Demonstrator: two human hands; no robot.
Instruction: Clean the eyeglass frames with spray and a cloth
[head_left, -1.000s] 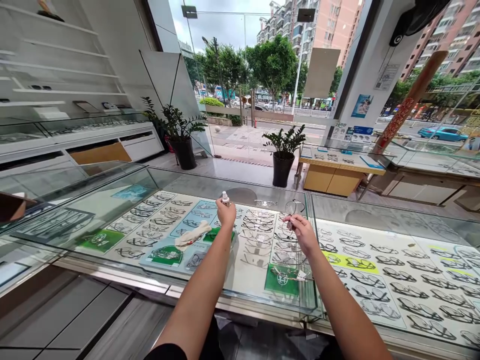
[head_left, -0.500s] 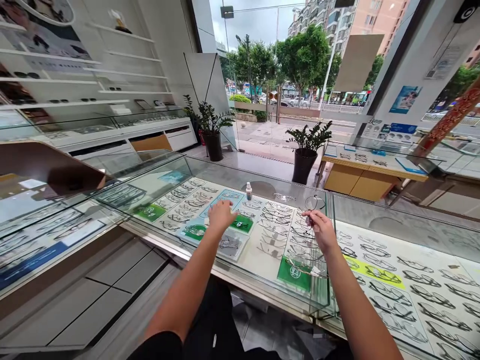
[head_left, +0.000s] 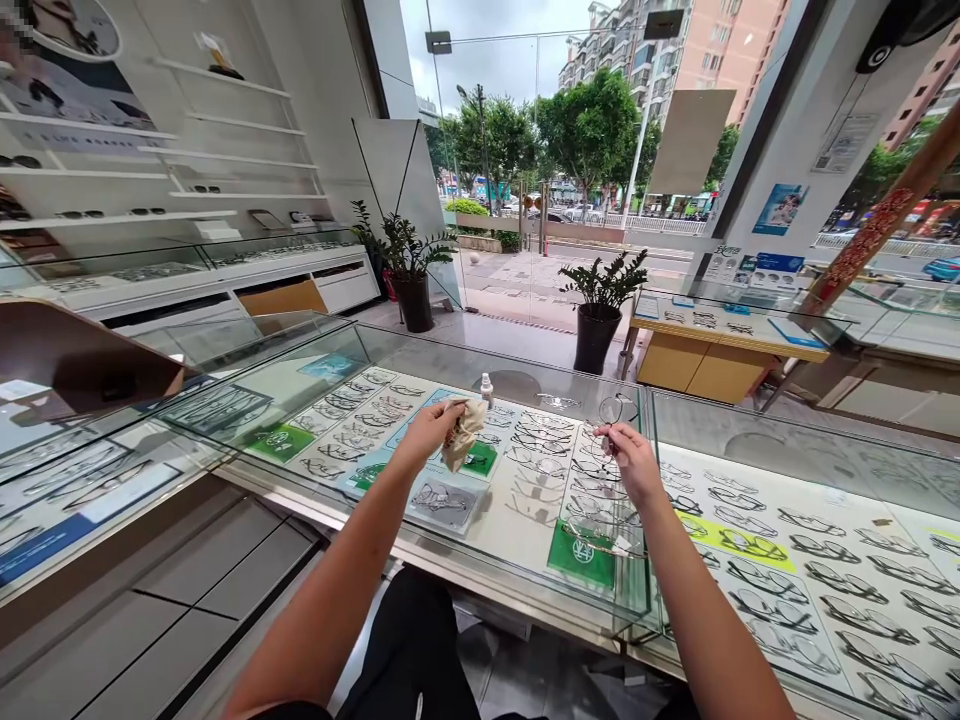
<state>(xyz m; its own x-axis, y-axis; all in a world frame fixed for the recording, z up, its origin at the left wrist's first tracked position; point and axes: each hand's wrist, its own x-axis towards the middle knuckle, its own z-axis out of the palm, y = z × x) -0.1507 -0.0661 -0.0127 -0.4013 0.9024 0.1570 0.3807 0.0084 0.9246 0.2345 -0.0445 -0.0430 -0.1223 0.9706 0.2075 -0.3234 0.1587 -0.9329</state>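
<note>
My left hand (head_left: 429, 430) pinches a crumpled beige cloth (head_left: 463, 434), held above the glass counter (head_left: 517, 555). My right hand (head_left: 634, 458) grips a thin-framed pair of glasses (head_left: 615, 410) by its lower part, with a round lens upright above the fingers. Behind the cloth, a small white-capped bottle (head_left: 487, 388) stands on the glass. A clear tray (head_left: 444, 503) with glasses lies in front of the cloth. Another pair of glasses (head_left: 559, 400) rests near the counter's back edge.
Rows of glasses (head_left: 541, 440) show under the glass, with a green card (head_left: 581, 555) near the front. A second glass case (head_left: 795, 450) adjoins on the right. Potted plants (head_left: 596, 335) stand behind the counter. A wooden-fronted display table (head_left: 697, 375) is farther right.
My left hand, earlier low over the counter, now holds the beige cloth raised. My right hand still holds the glasses. The view has shifted slightly.
</note>
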